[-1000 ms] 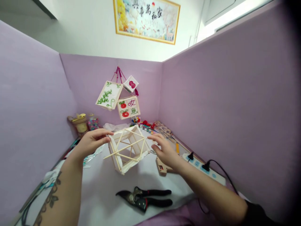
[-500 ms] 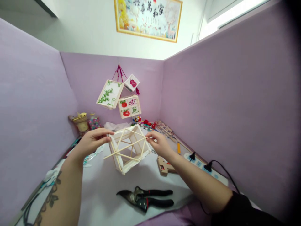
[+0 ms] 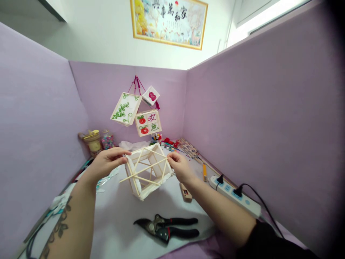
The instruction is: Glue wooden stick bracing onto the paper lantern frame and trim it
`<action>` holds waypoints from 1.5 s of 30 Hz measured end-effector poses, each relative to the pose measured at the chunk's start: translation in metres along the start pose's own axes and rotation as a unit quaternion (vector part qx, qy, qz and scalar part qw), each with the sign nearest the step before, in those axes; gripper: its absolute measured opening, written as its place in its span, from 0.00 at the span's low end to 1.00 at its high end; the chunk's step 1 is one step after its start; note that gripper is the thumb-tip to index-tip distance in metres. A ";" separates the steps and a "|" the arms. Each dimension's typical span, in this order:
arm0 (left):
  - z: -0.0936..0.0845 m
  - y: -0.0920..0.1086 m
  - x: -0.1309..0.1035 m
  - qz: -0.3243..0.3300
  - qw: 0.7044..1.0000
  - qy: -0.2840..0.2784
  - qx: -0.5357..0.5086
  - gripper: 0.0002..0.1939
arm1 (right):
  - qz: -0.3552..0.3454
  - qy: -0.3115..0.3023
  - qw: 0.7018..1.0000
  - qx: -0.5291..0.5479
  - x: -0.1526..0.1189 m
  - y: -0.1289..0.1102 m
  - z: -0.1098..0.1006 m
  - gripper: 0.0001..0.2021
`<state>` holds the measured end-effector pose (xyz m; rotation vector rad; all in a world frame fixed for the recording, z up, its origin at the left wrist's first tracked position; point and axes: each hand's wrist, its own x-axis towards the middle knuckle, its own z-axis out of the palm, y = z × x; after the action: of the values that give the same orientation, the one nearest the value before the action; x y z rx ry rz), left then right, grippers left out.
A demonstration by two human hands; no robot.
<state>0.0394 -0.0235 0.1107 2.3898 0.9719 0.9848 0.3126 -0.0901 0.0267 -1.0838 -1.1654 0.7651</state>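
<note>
Between my hands a lantern frame (image 3: 142, 178) of thin wooden sticks with white paper sides is held tilted above the table. Crossed sticks run over the face turned toward me. My left hand (image 3: 111, 160) pinches the frame's upper left corner between thumb and fingers. On the other side my right hand (image 3: 180, 165) has its fingers closed at the right end of a long stick (image 3: 142, 170) that lies across the frame. The stick's left end juts past the frame's edge. Below the frame, a pair of pruning shears (image 3: 165, 227) with black handles lies on the table.
A glue gun (image 3: 185, 193) lies partly hidden under my right forearm. Right of it are a yellow utility knife (image 3: 204, 172) and a power strip (image 3: 237, 197) with plugs. Decorated lanterns (image 3: 148, 123) hang at the back. Loose sticks (image 3: 190, 148) and jars (image 3: 107, 140) line the rear.
My right forearm has dropped slightly and now covers more of the glue gun. The lantern frame and my left hand have hardly moved.
</note>
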 end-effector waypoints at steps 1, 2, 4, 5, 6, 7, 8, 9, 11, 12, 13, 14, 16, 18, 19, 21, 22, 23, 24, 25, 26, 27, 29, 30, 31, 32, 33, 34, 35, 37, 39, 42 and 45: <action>0.000 0.000 0.000 -0.001 1.000 0.002 0.001 0.21 | 0.021 -0.006 0.999 0.024 0.001 0.001 -0.001 0.10; 0.000 -0.001 0.000 -0.004 1.000 0.004 0.002 0.22 | 0.039 -0.006 0.998 0.041 0.003 0.001 -0.003 0.11; 0.001 -0.003 0.000 -0.009 1.000 0.009 0.003 0.24 | 0.059 0.015 0.997 0.053 0.005 0.000 -0.010 0.11; 0.001 -0.004 0.000 -0.012 1.000 0.012 0.004 0.24 | 0.061 0.032 0.996 0.049 0.005 -0.002 -0.015 0.11; 0.001 -0.005 0.001 -0.014 1.000 0.014 0.004 0.25 | 0.059 0.050 0.996 0.040 0.004 -0.005 -0.022 0.11; 0.001 -0.007 0.001 -0.017 1.000 0.016 0.004 0.25 | 0.052 0.066 0.996 0.028 0.001 -0.009 -0.030 0.11; 0.001 -0.008 0.001 -0.020 1.000 0.016 0.004 0.25 | 0.040 0.078 0.996 0.011 -0.003 -0.013 -0.039 0.10; 0.001 -0.010 0.001 -0.022 1.000 0.016 0.002 0.25 | 0.025 0.088 0.996 -0.010 -0.009 -0.018 -0.048 0.10; 0.002 -0.013 0.002 -0.027 0.999 0.018 -0.007 0.25 | -0.002 0.088 0.994 -0.060 -0.024 -0.028 -0.064 0.10; 0.002 -0.014 0.002 -0.029 0.999 0.018 -0.013 0.25 | -0.007 0.077 0.994 -0.082 -0.031 -0.033 -0.070 0.10; 0.002 -0.015 0.002 -0.031 0.999 0.019 -0.019 0.24 | -0.006 0.062 0.993 -0.100 -0.037 -0.036 -0.074 0.10; 0.002 -0.015 0.002 -0.033 0.999 0.019 -0.022 0.24 | -0.002 0.045 0.993 -0.112 -0.042 -0.038 -0.076 0.09; 0.002 -0.015 0.003 -0.033 0.999 0.019 -0.022 0.23 | 0.001 0.017 0.993 -0.119 -0.043 -0.038 -0.074 0.08; 0.002 -0.014 0.002 -0.033 0.999 0.019 -0.019 0.24 | -0.006 0.002 0.994 -0.108 -0.035 -0.034 -0.064 0.08; 0.001 -0.014 0.002 -0.033 0.999 0.020 -0.018 0.24 | -0.011 -0.004 0.995 -0.100 -0.028 -0.031 -0.057 0.09; 0.001 -0.013 0.002 -0.035 0.999 0.019 -0.015 0.25 | -0.019 -0.018 0.996 -0.091 -0.013 -0.025 -0.043 0.13; 0.001 -0.013 0.002 -0.035 0.999 0.017 -0.011 0.25 | -0.022 -0.024 0.995 -0.092 -0.007 -0.023 -0.036 0.15; 0.000 -0.013 0.002 -0.033 0.999 0.015 -0.009 0.25 | -0.024 -0.030 0.995 -0.096 -0.001 -0.022 -0.031 0.15; 0.000 -0.013 0.003 -0.031 0.999 0.012 -0.007 0.25 | -0.022 -0.035 0.994 -0.102 0.004 -0.021 -0.026 0.15; 0.000 -0.014 0.003 -0.028 1.000 0.011 -0.006 0.25 | -0.018 -0.041 0.993 -0.108 0.007 -0.021 -0.022 0.13; 0.000 -0.015 0.003 -0.026 1.000 0.010 -0.007 0.25 | -0.014 -0.049 0.992 -0.113 0.009 -0.021 -0.020 0.11; 0.000 -0.017 0.004 -0.024 1.000 0.009 -0.009 0.25 | -0.011 -0.059 0.991 -0.116 0.010 -0.022 -0.018 0.10; 0.000 -0.019 0.004 -0.023 1.000 0.008 -0.013 0.25 | -0.015 -0.074 0.989 -0.127 0.010 -0.024 -0.016 0.08; 0.000 -0.020 0.004 -0.023 1.000 0.008 -0.015 0.25 | -0.021 -0.076 0.987 -0.136 0.010 -0.025 -0.015 0.07; 0.000 -0.021 0.004 -0.025 0.999 0.008 -0.017 0.25 | -0.029 -0.077 0.986 -0.148 0.010 -0.026 -0.014 0.06; 0.000 -0.021 0.003 -0.028 0.999 0.008 -0.019 0.25 | -0.039 -0.075 0.983 -0.160 0.010 -0.028 -0.014 0.05; 0.000 -0.020 0.003 -0.031 0.999 0.008 -0.021 0.25 | -0.049 -0.071 0.981 -0.171 0.011 -0.029 -0.013 0.05; 0.001 -0.020 0.003 -0.034 0.999 0.008 -0.023 0.25 | -0.059 -0.068 0.980 -0.180 0.011 -0.030 -0.013 0.04; 0.001 -0.019 0.003 -0.035 0.999 0.008 -0.025 0.25 | -0.067 -0.067 0.978 -0.186 0.012 -0.031 -0.013 0.04; 0.001 -0.019 0.003 -0.035 0.999 0.009 -0.029 0.25 | -0.076 -0.070 0.977 -0.189 0.014 -0.032 -0.013 0.04; 0.001 -0.019 0.003 -0.033 0.999 0.010 -0.032 0.25 | -0.069 -0.072 0.980 -0.171 0.015 -0.033 -0.013 0.03; 0.001 -0.021 0.003 -0.029 0.999 0.010 -0.033 0.24 | -0.024 -0.074 0.991 -0.104 0.016 -0.028 -0.009 0.03; 0.002 -0.020 0.004 -0.027 0.999 0.010 -0.029 0.24 | 0.023 -0.070 0.996 -0.056 0.018 -0.018 -0.003 0.03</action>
<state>0.0332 -0.0068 0.1000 2.2986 0.9954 1.0050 0.3195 -0.0802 0.0499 -1.1681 -1.3180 0.8303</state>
